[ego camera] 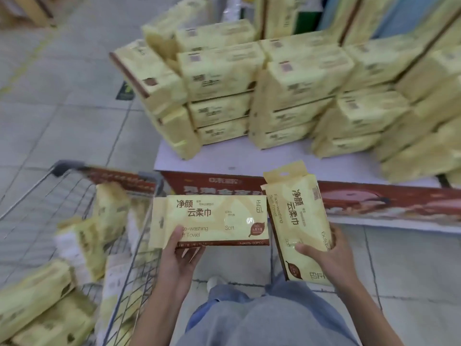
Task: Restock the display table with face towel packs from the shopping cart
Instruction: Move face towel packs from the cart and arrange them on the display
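My left hand [180,255] grips a yellow face towel pack [217,218] by its lower left edge, holding it level with the print facing me. My right hand [324,253] grips a second yellow pack [296,221], held upright with its handle end up. Both packs hang in front of the white display table [224,156], just below its near edge. On the table stand stacks of the same yellow packs [287,96]. The wire shopping cart [139,245] at my left holds several more packs [82,240].
A red banner [374,198] runs along the table's front. Grey tiled floor [62,83] lies left of the table and beyond the cart. My legs in grey trousers [269,318] stand between the cart and the table. Taller shelving [349,16] rises behind the stacks.
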`<state>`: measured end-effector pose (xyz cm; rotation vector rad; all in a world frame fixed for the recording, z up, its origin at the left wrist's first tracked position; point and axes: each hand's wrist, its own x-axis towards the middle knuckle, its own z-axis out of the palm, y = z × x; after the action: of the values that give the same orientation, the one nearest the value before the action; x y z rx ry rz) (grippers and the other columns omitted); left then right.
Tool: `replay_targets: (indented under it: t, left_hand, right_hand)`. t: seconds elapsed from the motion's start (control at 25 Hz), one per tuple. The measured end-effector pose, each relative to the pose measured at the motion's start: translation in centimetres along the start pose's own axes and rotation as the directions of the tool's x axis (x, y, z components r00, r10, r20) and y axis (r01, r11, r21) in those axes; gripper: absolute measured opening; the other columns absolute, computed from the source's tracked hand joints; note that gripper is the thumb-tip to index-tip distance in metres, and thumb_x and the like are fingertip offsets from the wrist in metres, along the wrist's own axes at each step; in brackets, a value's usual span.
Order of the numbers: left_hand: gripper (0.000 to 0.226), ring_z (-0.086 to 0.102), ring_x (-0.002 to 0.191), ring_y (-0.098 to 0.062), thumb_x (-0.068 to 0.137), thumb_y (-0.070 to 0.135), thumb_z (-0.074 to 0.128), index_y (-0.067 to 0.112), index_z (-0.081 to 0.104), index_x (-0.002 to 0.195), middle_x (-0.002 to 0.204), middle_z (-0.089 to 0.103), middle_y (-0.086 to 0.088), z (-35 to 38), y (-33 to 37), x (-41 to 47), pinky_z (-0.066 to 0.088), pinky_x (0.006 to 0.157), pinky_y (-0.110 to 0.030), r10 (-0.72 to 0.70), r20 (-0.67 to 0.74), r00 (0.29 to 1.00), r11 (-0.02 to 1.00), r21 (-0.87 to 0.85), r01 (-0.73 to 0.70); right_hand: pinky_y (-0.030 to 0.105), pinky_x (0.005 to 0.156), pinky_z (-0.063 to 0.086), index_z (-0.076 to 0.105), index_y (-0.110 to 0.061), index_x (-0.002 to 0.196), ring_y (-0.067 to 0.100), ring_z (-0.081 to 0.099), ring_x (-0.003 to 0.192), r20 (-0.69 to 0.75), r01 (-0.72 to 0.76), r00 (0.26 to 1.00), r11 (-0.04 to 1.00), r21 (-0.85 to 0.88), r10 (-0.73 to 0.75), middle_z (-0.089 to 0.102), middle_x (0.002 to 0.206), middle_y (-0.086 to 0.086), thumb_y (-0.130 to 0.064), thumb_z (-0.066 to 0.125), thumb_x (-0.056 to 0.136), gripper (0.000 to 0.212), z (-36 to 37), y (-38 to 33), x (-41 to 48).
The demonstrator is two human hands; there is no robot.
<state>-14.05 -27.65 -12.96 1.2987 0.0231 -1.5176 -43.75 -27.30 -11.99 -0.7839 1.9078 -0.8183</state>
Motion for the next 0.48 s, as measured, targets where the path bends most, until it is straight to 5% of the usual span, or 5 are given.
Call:
replay_targets:
  t: [0.2, 0.48]
  left_hand:
    - [0.03, 0.063, 0.089, -0.022, 0.077, 0.032, 0.066, 0.02, 0.066, 0.104, 0.088, 0.074, -0.001, 9.0, -6.0, 0.3, 0.052, 0.085, -0.039, -0.079, 0.122, 0.989, 0.989, 0.134, 0.063]
    - [0.039, 0.068, 0.083, -0.016, 0.068, 0.035, 0.068, 0.021, 0.064, 0.105, 0.086, 0.075, 0.001, 19.1, -15.9, -1.7, 0.053, 0.081, -0.039, -0.099, 0.138, 0.985, 0.988, 0.131, 0.081]
  right_hand:
    - [0.042, 0.076, 0.055, 0.045, -0.027, 0.118, 0.02, 0.063, 0.094, -0.171, -0.071, 0.981, 0.992, 0.101, 0.088, 0.062, 0.107, -0.001, -0.023, 0.091, 0.054, 0.079, -8.6, 5.1, 1.1]
    - [0.036, 0.072, 0.051, 0.045, -0.029, 0.115, 0.016, 0.061, 0.092, -0.177, -0.099, 0.977, 0.988, 0.118, 0.119, 0.061, 0.106, -0.004, -0.022, 0.091, 0.052, 0.079, -20.7, 8.1, 6.2]
